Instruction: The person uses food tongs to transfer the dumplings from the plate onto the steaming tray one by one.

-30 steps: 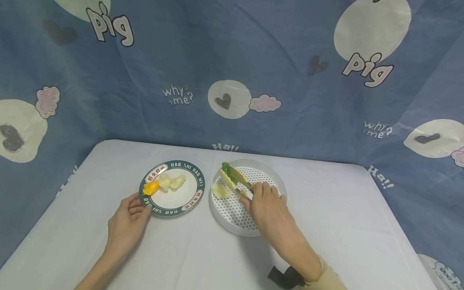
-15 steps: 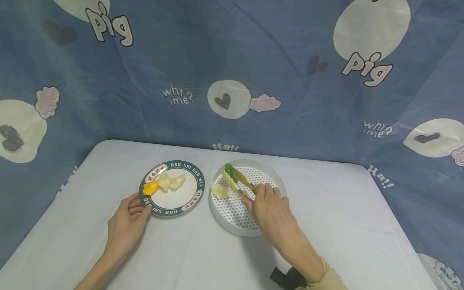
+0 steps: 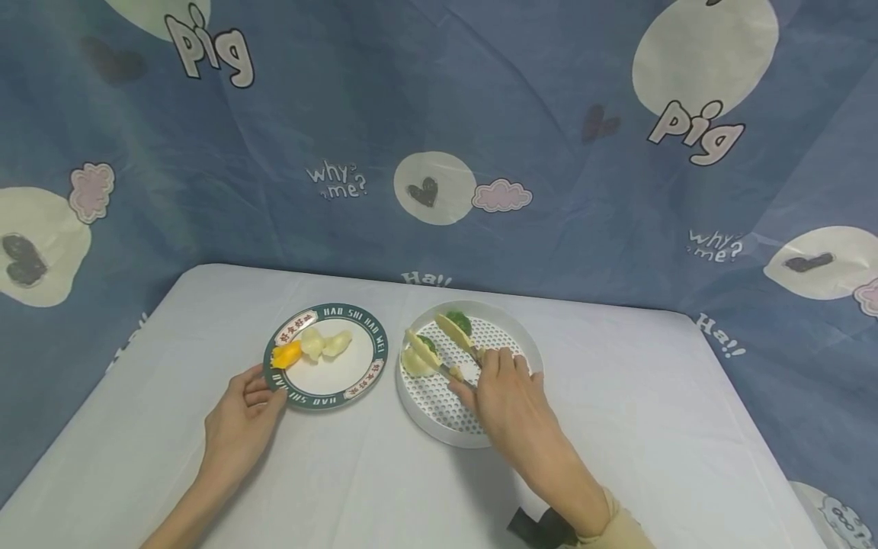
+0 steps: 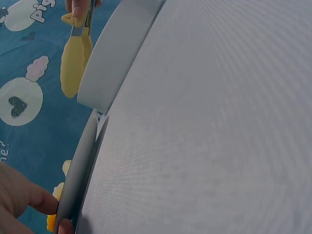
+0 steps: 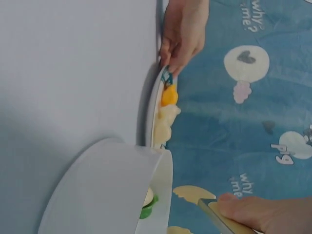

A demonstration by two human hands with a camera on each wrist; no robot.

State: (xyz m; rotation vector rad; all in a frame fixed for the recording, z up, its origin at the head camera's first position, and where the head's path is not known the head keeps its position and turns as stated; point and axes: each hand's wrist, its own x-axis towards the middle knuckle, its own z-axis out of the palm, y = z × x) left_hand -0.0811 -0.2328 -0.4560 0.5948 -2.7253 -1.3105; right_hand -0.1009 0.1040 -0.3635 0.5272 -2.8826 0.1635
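Note:
My right hand (image 3: 514, 400) grips a pair of tongs (image 3: 420, 349) with pale yellow scalloped tips. The tips are spread apart over a round white perforated tray (image 3: 439, 435). Under and beside them lie green broccoli-like pieces (image 3: 459, 320), partly hidden by the tips, and a pale yellow rounded piece (image 3: 414, 363). To the left, my left hand (image 3: 240, 427) pinches the near-left rim of a green-edged plate (image 3: 350, 377). On that plate are an orange-yellow piece (image 3: 286, 354) and pale, dumpling-like pieces (image 3: 334, 344). In the right wrist view, something green (image 5: 147, 209) shows inside the tray wall.
Plate and tray stand close side by side on a white-covered table (image 3: 638, 427). A blue printed cloth (image 3: 562, 229) hangs behind the table. A black strap (image 3: 542, 526) shows near my right wrist.
The tong tips were close around the green food; now they have spread apart and the green pieces lie in the tray. My left hand stays on the plate rim.

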